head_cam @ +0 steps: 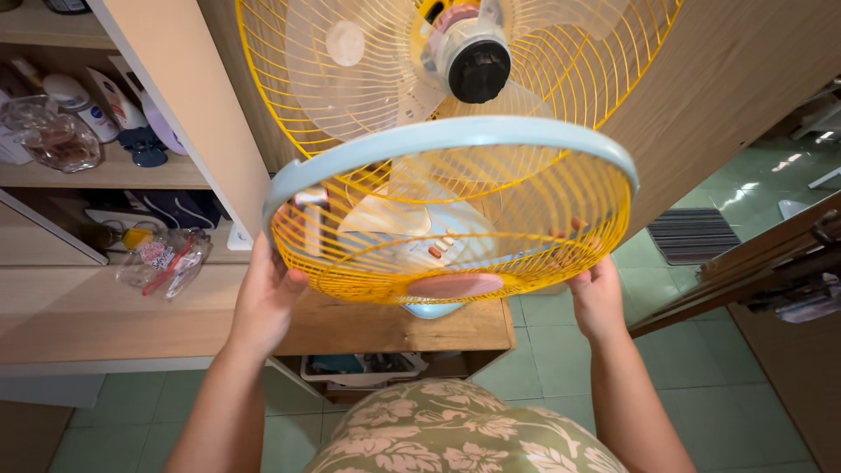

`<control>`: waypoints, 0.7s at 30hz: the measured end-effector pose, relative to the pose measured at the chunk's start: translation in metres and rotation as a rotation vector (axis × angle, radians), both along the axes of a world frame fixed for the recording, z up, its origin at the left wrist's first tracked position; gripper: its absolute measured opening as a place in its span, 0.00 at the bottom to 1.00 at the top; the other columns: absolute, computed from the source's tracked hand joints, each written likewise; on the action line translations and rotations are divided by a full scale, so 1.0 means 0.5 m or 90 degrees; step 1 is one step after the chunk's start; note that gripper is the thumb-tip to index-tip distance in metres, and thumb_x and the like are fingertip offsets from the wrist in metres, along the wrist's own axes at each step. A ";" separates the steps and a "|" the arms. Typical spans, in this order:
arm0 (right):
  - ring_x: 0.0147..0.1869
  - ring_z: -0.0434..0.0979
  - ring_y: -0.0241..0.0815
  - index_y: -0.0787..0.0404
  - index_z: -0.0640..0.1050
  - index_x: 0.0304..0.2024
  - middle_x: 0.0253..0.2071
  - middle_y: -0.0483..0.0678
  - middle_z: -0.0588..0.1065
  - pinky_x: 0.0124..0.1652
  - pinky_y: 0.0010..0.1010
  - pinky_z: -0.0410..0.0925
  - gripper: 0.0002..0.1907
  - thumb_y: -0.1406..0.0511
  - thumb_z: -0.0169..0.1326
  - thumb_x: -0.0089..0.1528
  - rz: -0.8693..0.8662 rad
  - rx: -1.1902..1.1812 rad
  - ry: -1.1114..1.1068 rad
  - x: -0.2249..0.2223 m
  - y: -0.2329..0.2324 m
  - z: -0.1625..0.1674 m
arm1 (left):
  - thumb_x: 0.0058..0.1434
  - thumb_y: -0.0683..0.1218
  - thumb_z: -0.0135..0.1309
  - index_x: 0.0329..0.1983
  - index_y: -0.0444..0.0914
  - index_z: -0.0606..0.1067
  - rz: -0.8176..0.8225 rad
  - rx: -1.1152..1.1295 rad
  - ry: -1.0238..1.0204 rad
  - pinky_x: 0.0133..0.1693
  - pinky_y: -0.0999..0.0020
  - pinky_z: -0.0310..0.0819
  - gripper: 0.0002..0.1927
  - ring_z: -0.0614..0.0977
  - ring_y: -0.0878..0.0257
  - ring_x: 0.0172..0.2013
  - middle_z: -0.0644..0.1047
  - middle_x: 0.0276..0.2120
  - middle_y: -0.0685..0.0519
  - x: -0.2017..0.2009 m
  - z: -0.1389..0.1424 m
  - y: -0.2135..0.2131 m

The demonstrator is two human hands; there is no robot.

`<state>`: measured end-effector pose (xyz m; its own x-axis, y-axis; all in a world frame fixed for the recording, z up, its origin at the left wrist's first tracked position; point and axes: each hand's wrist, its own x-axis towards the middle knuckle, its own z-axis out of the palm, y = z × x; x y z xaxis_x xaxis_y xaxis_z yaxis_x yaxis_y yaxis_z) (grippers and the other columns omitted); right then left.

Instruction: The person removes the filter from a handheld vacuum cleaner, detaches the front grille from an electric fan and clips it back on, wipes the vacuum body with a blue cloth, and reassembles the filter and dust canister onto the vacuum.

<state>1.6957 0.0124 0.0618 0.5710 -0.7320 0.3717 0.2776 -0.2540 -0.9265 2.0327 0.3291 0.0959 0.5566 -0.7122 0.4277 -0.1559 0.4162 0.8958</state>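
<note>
So both hands are on the front fan grille [455,223], the yellow wire guard with a pale blue plastic rim, and it sits dead centre of the frame, tipped almost flat with its round pink centre cap facing down toward the person. The left hand [267,293] has it at the left edge, fingers curled round the rim and thumb pressed against the wires. The right hand [596,293] grips the opposite edge, fingertips poking through the wires from behind, so both are clamped on the guard, not just resting.

Behind it, in the upper middle of the frame, is the rest of the desk fan [455,61]: rear yellow cage, translucent blades and a black hub cap, all uncovered. Its pale blue base with small buttons shows through the grille, standing on a wooden cabinet top [394,328].

Handling-wise I'd guess this thing is very light but floppy. Thin wire like that bends if you squeeze it mid-span, and the rim is the only properly stiff part. So opposite sides of the rim, like here, looks like the sane grip. Smooth plastic could be a bit slippery.

Upper left of the frame there are shelves [114,175] with lotion bottles [83,101] and a glass jar [57,136]. Green floor tiles [561,350] bottom right.
</note>
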 end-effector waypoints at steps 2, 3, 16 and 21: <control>0.67 0.71 0.46 0.63 0.59 0.74 0.66 0.52 0.69 0.62 0.40 0.66 0.46 0.47 0.60 0.62 0.019 0.016 -0.033 -0.005 0.000 -0.009 | 0.60 0.68 0.58 0.79 0.35 0.50 -0.022 -0.034 -0.005 0.70 0.60 0.55 0.55 0.65 0.57 0.70 0.64 0.71 0.47 -0.023 0.033 -0.003; 0.68 0.71 0.45 0.63 0.59 0.74 0.67 0.52 0.69 0.64 0.41 0.66 0.47 0.45 0.59 0.63 0.048 0.019 -0.071 -0.006 0.001 -0.015 | 0.61 0.67 0.58 0.79 0.35 0.49 -0.032 -0.052 -0.009 0.71 0.59 0.54 0.55 0.64 0.57 0.71 0.63 0.71 0.46 -0.032 0.050 -0.003; 0.61 0.75 0.47 0.60 0.68 0.71 0.64 0.49 0.74 0.49 0.39 0.69 0.37 0.41 0.49 0.72 0.164 0.238 -0.221 -0.001 0.002 -0.094 | 0.65 0.52 0.63 0.81 0.41 0.47 -0.132 -0.164 -0.073 0.76 0.55 0.52 0.50 0.57 0.55 0.78 0.51 0.80 0.45 0.006 0.139 -0.020; 0.60 0.76 0.47 0.58 0.65 0.67 0.61 0.49 0.74 0.49 0.44 0.74 0.41 0.39 0.48 0.63 0.101 0.206 -0.154 0.028 0.023 -0.070 | 0.54 0.52 0.72 0.81 0.43 0.45 -0.074 -0.153 0.068 0.63 0.60 0.69 0.60 0.74 0.58 0.59 0.69 0.58 0.50 -0.017 0.084 -0.079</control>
<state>1.7096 0.0239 0.0268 0.6102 -0.7433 0.2740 0.5088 0.1026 -0.8548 2.0241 0.2895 0.1381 0.5283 -0.6586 0.5359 -0.0053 0.6286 0.7777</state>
